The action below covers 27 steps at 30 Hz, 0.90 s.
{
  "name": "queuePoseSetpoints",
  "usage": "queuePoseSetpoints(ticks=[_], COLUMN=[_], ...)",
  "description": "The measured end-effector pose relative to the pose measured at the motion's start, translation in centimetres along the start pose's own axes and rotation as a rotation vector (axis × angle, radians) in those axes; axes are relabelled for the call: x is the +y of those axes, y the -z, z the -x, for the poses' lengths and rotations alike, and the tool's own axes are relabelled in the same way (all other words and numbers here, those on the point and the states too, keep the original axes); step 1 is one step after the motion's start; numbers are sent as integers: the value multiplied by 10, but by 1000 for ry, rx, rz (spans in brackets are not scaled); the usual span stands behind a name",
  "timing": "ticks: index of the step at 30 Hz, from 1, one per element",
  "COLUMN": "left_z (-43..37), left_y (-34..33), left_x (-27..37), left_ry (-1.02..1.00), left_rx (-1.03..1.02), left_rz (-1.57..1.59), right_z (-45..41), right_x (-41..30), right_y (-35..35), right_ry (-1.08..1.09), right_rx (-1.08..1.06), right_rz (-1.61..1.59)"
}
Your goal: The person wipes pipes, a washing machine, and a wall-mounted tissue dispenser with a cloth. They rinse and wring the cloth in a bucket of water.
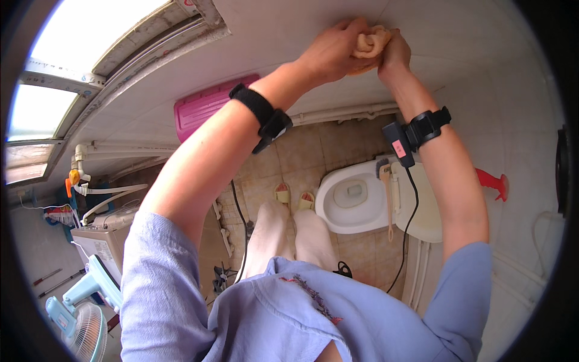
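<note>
Both arms reach out before me, up near the pale wall [457,50]. A bunched, peach-coloured cloth [372,43] sits between the two hands. My left hand [334,50] grips it from the left, fingers curled over its top and side. From the right, my right hand [396,53] is closed on the other side of the same cloth. Part of the cloth hangs below the left fingers; the rest is hidden in the hands. Whether the cloth touches the wall I cannot tell.
A white toilet [332,203] stands below right, with a long-handled brush [386,190] lying across it. Pipes [348,113] run along the wall base. A pink plastic basin [199,111] is under my left arm. A washing machine [102,244] and blue fan [86,326] stand left, below a window [90,40].
</note>
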State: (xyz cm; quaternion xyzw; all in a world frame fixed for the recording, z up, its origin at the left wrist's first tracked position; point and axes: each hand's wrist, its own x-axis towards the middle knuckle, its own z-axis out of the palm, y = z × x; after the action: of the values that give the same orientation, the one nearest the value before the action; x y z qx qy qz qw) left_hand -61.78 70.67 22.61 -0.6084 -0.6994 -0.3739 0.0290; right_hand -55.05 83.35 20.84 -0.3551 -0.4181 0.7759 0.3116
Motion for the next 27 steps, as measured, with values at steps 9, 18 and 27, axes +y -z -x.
queuePoseSetpoints(ticks=[9, 18, 27], left_z=[70, 138, 149], left_y=[-12, -4, 7], left_x=[-6, 10, 28], left_ry=[624, 988, 1018], left_rx=[117, 208, 262], left_rz=[680, 1073, 1127], right_z=[39, 85, 111], right_x=[30, 50, 61], right_y=[12, 52, 78], right_ry=[214, -149, -174], right_rx=[-304, -608, -648], right_rz=[339, 599, 474])
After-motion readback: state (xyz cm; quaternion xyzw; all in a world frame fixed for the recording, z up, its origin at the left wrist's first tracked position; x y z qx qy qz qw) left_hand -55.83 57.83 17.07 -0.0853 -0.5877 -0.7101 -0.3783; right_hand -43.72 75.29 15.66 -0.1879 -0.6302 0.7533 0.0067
